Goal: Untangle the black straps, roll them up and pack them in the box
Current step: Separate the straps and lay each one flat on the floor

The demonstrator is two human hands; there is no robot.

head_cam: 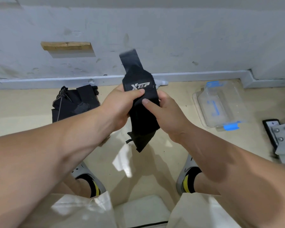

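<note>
Okay, I've got one black strap up in front of me, held in the air over the floor between both hands. Left grip is clenched on it, thumb pressed across the face just under the white logo. Right grip pinches the opposite edge, thumb on the fabric. The narrow tail sticks up past my fingers, blurred, and the lower end hangs loose below my wrists. I'd say this one is free of the rest and the rolling is not yet begun.

The other straps lie in a dark heap on the floor to my left, near the wall. The clear box with blue latches sits well apart on my right; I can't tell whether its lid is on.

Risks now: the fabric is limp, so a slack first turn would let the roll telescope or spring open. That dangling end could fold under and get wound in crooked. And if the tail carries a hook patch, it may snag the cloth early.
</note>
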